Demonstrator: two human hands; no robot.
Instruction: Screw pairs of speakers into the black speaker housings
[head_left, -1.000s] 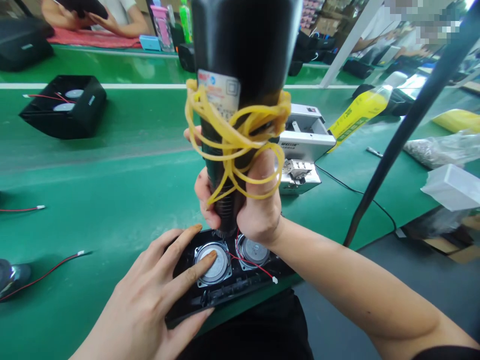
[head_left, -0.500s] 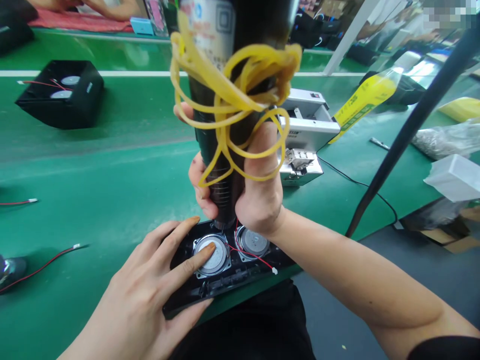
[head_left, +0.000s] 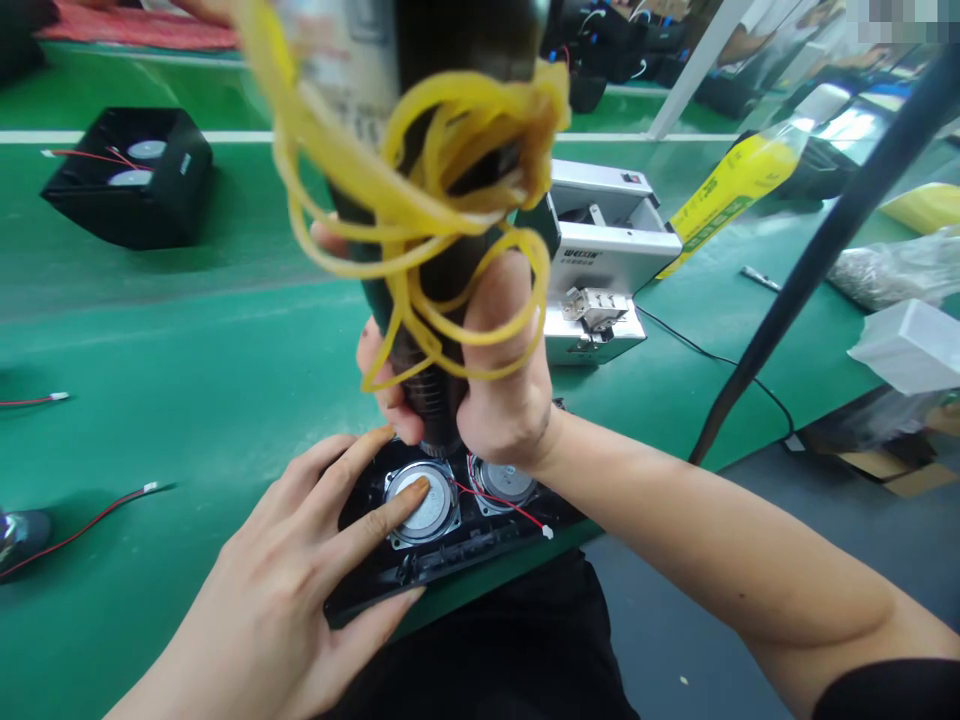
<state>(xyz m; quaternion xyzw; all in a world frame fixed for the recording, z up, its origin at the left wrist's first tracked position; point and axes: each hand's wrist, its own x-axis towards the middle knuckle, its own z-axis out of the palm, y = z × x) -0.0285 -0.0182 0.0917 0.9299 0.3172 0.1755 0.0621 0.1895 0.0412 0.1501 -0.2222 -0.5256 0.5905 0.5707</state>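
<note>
My right hand is wrapped round a black electric screwdriver that points down, its upper part blurred and tangled with yellow rubber bands. The driver's lower end is at the far side of a black speaker panel; the tip itself is hidden. Spread across the panel's left end, my left hand grips it, thumb at the near edge and index finger on the left round speaker. A second speaker sits to its right, partly behind my right wrist. Red wires with a white plug cross the panel.
Behind my right hand stands a silver machine with a cable. A yellow-labelled bottle and a slanting dark pole are to the right. A black speaker box sits at far left, loose red wires nearer.
The screwdriver's top has swung left and closer to the camera. My right hand has shifted slightly left with it. My left hand stays on the panel.
</note>
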